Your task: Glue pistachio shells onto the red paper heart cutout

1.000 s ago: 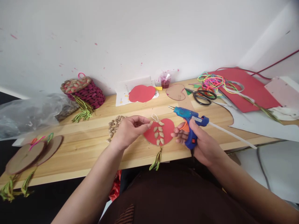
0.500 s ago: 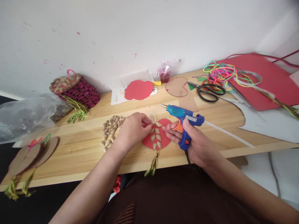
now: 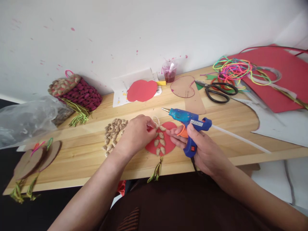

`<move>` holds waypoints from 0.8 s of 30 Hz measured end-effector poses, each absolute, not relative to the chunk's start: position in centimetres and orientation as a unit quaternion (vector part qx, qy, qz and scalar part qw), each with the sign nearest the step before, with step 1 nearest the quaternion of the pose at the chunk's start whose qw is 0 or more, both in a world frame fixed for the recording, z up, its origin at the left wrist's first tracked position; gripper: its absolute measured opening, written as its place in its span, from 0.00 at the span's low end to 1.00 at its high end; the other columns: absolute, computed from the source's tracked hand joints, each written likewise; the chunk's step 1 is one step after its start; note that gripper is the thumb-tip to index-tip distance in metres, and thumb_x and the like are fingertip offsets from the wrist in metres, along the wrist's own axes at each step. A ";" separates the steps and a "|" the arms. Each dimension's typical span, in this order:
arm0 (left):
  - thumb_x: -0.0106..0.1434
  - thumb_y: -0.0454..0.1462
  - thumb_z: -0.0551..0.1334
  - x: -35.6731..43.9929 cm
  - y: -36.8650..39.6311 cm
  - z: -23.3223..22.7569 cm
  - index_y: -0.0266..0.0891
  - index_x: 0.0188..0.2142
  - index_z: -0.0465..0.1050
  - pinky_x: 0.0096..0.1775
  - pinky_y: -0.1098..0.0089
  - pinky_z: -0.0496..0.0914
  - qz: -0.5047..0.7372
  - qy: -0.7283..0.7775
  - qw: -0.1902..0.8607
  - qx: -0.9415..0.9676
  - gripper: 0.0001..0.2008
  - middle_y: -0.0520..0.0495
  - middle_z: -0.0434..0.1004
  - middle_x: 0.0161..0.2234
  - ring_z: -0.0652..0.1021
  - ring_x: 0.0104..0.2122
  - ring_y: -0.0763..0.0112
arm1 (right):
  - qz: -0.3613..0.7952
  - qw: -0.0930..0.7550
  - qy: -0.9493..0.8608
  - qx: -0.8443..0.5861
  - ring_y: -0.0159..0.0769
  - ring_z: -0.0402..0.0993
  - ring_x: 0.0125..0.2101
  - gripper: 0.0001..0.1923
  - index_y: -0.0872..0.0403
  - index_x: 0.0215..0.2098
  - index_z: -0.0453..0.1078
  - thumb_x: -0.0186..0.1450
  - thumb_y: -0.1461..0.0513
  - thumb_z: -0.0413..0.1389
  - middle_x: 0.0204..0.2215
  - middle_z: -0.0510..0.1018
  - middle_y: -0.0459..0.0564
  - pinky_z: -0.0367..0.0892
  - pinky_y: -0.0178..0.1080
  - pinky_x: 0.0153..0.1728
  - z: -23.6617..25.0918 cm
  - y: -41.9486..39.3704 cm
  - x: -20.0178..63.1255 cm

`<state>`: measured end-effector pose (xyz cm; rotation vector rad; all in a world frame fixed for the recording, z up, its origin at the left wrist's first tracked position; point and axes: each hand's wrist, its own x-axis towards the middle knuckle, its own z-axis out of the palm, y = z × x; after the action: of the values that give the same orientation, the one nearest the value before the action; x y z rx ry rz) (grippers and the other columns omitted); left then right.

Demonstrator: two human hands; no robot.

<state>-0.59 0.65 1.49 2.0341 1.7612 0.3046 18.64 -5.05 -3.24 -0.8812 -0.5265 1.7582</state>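
Gripping glue gun (image 3: 189, 123), right hand (image 3: 204, 150) raised

Black scissors (image 3: 218, 91) beside neon cords (image 3: 234, 69), red paper sheet (image 3: 276, 80), woven maroon basket (image 3: 80, 93), plastic cup (image 3: 169, 72), cardboard discs (image 3: 36, 157) at counter (image 3: 72, 154) edge

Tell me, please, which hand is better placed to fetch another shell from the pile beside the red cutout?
Probably the left hand: it rests at the red cutout right beside the shell pile on its own side. The right hand is shut around the glue gun, on the far side of the cutout.
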 end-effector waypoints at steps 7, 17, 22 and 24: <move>0.57 0.34 0.64 -0.5 0.7 1.4 0.41 0.31 0.79 0.38 0.65 0.73 0.110 0.632 0.207 0.739 0.04 0.44 0.82 0.35 0.81 0.34 0.61 | 0.728 0.527 -0.227 -0.376 0.46 0.79 0.51 0.14 0.50 0.32 0.78 0.64 0.49 0.63 0.40 0.82 0.50 0.73 0.50 0.55 -3.3 -5.1 18.6; 0.58 0.34 0.63 -0.5 0.6 1.3 0.41 0.31 0.77 0.38 0.65 0.73 0.115 0.632 0.211 0.737 0.03 0.45 0.82 0.35 0.80 0.35 0.61 | 0.722 0.523 -0.242 -0.383 0.46 0.78 0.51 0.15 0.49 0.32 0.77 0.63 0.47 0.64 0.40 0.81 0.49 0.70 0.52 0.58 -3.2 -5.0 18.6; 0.57 0.33 0.63 -0.6 0.6 1.2 0.42 0.30 0.76 0.38 0.65 0.72 0.116 0.626 0.209 0.742 0.03 0.46 0.82 0.35 0.80 0.35 0.62 | 0.724 0.517 -0.238 -0.388 0.47 0.78 0.52 0.16 0.50 0.32 0.77 0.62 0.46 0.64 0.39 0.82 0.50 0.71 0.53 0.58 -3.1 -5.0 18.6; 0.57 0.33 0.63 -0.6 0.6 1.2 0.42 0.31 0.77 0.37 0.65 0.72 0.118 0.624 0.212 0.743 0.03 0.46 0.82 0.35 0.80 0.34 0.62 | 0.726 0.516 -0.234 -0.390 0.48 0.78 0.52 0.16 0.50 0.32 0.77 0.61 0.46 0.65 0.38 0.82 0.51 0.71 0.54 0.58 -3.1 -4.9 18.5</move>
<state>-0.64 0.62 1.18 2.0643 1.7330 0.3277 18.54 -4.93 -3.05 -0.9359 -0.5626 1.7442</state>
